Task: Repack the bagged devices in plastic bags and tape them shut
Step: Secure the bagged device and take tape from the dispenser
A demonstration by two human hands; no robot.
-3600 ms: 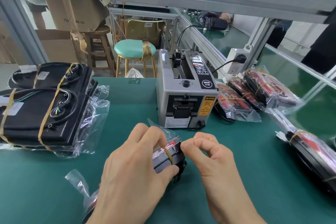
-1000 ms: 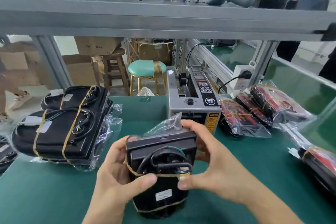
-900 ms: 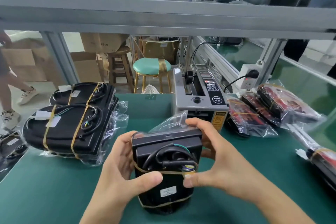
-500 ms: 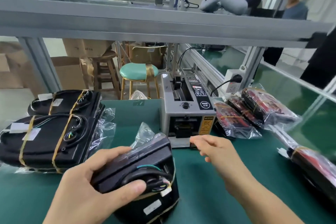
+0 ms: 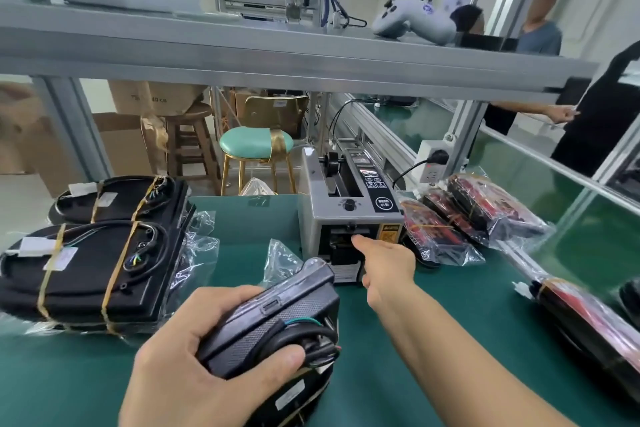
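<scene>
Green bench (image 5: 433, 340) — right hand (image 5: 388, 263) now nearer tape dispenser (image 5: 349, 215).

Two bare hands and forearms, no gloves. Left hand (image 5: 194, 354) enters from the lower left of the frame, right hand (image 5: 388, 267) from the lower right. No sleeve or cuff visible on either arm. No rings, watch or wristband seen. Fingernails short and plain.
</scene>
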